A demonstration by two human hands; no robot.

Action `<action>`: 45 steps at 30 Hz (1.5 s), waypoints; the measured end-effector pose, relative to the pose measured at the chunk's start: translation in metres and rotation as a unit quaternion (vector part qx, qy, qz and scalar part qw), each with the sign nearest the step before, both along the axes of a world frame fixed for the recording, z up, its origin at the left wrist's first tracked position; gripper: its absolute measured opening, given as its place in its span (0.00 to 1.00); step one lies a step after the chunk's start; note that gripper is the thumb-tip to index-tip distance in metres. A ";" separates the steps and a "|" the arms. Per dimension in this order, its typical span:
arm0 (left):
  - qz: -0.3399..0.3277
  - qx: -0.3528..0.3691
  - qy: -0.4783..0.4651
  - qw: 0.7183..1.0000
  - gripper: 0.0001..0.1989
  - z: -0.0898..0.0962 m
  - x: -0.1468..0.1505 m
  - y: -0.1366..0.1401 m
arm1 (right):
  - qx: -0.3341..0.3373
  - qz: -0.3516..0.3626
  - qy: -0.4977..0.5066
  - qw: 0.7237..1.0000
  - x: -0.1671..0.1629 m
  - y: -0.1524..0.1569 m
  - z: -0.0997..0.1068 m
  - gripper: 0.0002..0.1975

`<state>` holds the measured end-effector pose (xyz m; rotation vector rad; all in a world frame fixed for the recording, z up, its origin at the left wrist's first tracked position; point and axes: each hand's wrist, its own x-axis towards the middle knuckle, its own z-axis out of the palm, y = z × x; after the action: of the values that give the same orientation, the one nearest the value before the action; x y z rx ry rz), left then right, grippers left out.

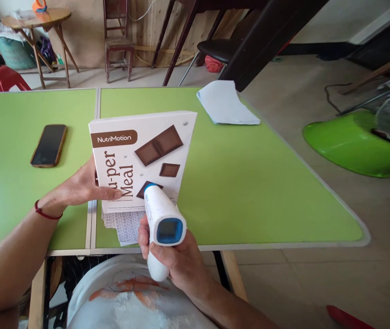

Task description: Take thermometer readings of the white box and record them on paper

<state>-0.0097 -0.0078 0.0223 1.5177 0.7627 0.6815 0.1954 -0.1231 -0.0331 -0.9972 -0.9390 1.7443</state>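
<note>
One NutriMotion box (143, 160) is clamped by its side in the left hand (81, 183); the right hand (183, 260) holds a white thermometer (160, 209), fingers (143, 235) wrapped around it.

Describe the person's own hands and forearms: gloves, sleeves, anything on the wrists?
No gloves, and no sleeves in view on the forearms. The left hand has a thin, dark red cord bracelet round its wrist. The right hand shows nothing worn at the wrist. Some fingers are hidden, so rings can't be ruled out.
</note>
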 end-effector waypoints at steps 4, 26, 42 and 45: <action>-0.007 -0.008 -0.013 1.000 0.19 0.002 0.002 0.000 | 0.009 0.005 -0.016 1.000 0.001 0.000 0.001 0.19; 0.019 0.026 0.034 0.999 0.25 0.000 -0.004 0.004 | 0.003 0.003 -0.006 1.000 -0.001 -0.001 -0.005 0.20; 0.266 0.152 0.027 0.952 0.39 -0.013 -0.013 0.015 | 0.318 -0.086 -0.399 0.856 0.107 0.135 0.023 0.21; 0.287 0.186 0.038 0.939 0.41 -0.021 -0.016 0.021 | 0.341 -0.057 -0.514 0.785 0.109 0.164 0.002 0.23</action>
<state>-0.0256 0.0129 0.0014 1.6730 1.2090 1.2637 0.3042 0.0409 -0.0313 -1.4295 -1.9431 0.4989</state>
